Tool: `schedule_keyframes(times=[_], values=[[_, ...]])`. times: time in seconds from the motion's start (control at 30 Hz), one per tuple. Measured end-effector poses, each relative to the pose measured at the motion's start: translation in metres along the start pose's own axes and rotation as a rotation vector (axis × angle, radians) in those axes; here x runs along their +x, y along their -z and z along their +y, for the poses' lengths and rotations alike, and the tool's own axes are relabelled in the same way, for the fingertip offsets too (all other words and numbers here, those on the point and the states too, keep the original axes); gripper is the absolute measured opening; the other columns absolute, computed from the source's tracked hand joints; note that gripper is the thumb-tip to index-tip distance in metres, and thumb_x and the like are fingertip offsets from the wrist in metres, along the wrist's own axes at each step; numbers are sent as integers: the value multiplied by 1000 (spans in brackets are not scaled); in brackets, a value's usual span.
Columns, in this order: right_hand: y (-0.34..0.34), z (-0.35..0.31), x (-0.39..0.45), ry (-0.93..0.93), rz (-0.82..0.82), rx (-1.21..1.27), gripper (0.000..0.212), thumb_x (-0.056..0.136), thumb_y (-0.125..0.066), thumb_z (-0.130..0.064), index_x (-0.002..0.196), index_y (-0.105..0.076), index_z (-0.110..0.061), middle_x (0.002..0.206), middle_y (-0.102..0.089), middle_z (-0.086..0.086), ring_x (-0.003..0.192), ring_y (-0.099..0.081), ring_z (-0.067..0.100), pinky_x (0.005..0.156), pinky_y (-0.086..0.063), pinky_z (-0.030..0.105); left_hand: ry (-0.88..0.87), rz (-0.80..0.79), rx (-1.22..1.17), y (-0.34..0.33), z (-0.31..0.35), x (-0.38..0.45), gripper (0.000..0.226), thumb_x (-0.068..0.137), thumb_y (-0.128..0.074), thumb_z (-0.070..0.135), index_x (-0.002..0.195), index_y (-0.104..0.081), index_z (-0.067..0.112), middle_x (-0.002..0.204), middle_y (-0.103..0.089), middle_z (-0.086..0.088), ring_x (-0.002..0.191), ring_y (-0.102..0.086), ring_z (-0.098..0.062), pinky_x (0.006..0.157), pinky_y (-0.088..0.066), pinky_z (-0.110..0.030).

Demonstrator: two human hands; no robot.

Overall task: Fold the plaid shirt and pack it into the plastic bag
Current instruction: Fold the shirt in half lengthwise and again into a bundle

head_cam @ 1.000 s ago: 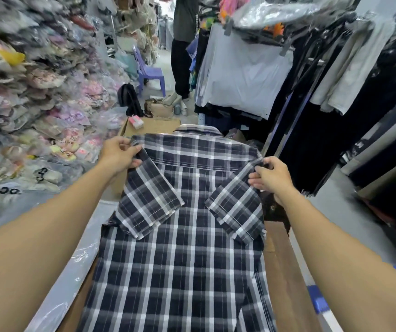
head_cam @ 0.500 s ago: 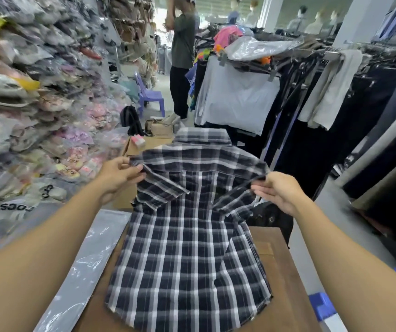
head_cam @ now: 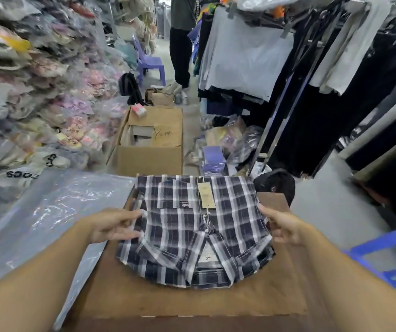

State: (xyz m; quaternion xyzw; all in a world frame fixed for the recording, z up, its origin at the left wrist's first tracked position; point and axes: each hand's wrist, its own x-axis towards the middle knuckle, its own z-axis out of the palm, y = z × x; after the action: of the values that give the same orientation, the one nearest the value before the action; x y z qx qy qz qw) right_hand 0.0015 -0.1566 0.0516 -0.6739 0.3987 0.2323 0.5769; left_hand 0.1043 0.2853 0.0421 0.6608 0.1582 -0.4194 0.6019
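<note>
The dark blue and white plaid shirt lies folded into a compact rectangle on the brown tabletop, front side up, collar toward me, with a paper tag near its chest pocket. My left hand grips the shirt's left edge. My right hand grips its right edge. A clear plastic bag lies flat to the left, partly on the table.
An open cardboard box stands just beyond the table. Stacks of bagged goods fill the left side. Hanging clothes on racks line the right. A person stands in the aisle by a purple chair. Blue plastic sits at right.
The shirt was held up by its shoulders with the back facing me; it is now folded shorter, turned front up and lying on the table, both hands at its sides.
</note>
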Motion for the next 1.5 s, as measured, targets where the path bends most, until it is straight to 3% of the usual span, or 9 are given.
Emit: schedule_keyframes(times=[0.13, 0.27, 0.57, 0.7, 0.93, 1.13, 1.23, 1.37, 1.5], values=[[-13, -3, 5, 74, 4, -126, 86, 82, -76, -51, 150, -41, -13, 159, -39, 7, 145, -36, 33, 105, -38, 45, 18, 204, 132, -23, -4, 18, 68, 82, -75, 49, 128, -53, 4, 128, -60, -25, 68, -70, -20, 57, -60, -30], [-21, -7, 7, 61, -11, -127, 37, 91, -71, -16, 125, -64, -4, 104, -78, 13, 96, -73, 32, 90, -58, 48, 19, 314, 285, -35, -6, 41, 56, 84, -76, 41, 125, -59, 5, 114, -61, -10, 77, -56, -16, 62, -49, -27], [-6, -13, 21, 136, -177, 439, 45, 68, -83, -16, 109, -68, -5, 108, -72, 19, 98, -64, 39, 95, -49, 48, -126, -55, -433, -16, 11, 28, 33, 94, -47, 11, 124, -58, 5, 121, -70, -21, 108, -69, -39, 80, -60, -55], [-18, 15, 31, -1, -183, 279, 15, 91, -67, -9, 103, -68, -1, 86, -76, 17, 71, -73, 35, 61, -61, 39, -34, 94, -221, -18, -11, 37, 28, 99, -38, 8, 118, -58, 2, 102, -73, -20, 90, -72, -37, 73, -59, -52], [-28, 32, 46, -80, -53, 16, 32, 92, -67, -11, 123, -61, -3, 100, -78, 18, 89, -76, 37, 73, -61, 48, 80, 195, 79, -12, -27, 57, 27, 98, -56, 17, 120, -56, 1, 116, -70, -23, 107, -67, -39, 99, -50, -56], [-16, 35, 32, -280, -306, -404, 44, 85, -74, -12, 126, -60, -1, 112, -75, 18, 99, -74, 33, 93, -58, 49, 185, 100, 282, -7, -25, 42, 39, 94, -55, 10, 131, -47, 1, 85, -50, -10, 87, -48, -26, 92, -44, -44], [-12, 24, 20, -275, -393, -432, 58, 82, -81, -36, 129, -61, -10, 119, -74, 14, 101, -73, 28, 86, -60, 41, 222, 37, 322, -5, -14, 35, 55, 94, -64, 25, 141, -42, 6, 110, -66, -18, 101, -65, -31, 88, -46, -40], [-9, 0, 18, -95, -204, -259, 71, 82, -71, -60, 141, -48, -26, 135, -58, 10, 112, -62, 29, 78, -57, 38, 91, 311, 306, -8, 10, 40, 57, 91, -67, 41, 127, -56, -2, 100, -67, -14, 75, -68, -24, 60, -59, -33], [-16, -9, 33, 82, 46, -33, 34, 90, -69, -31, 120, -66, -16, 109, -74, 5, 103, -69, 26, 91, -56, 43, -27, 451, 150, -10, 14, 58, 52, 91, -71, 32, 127, -58, -2, 121, -64, -18, 102, -66, -30, 85, -57, -40]])
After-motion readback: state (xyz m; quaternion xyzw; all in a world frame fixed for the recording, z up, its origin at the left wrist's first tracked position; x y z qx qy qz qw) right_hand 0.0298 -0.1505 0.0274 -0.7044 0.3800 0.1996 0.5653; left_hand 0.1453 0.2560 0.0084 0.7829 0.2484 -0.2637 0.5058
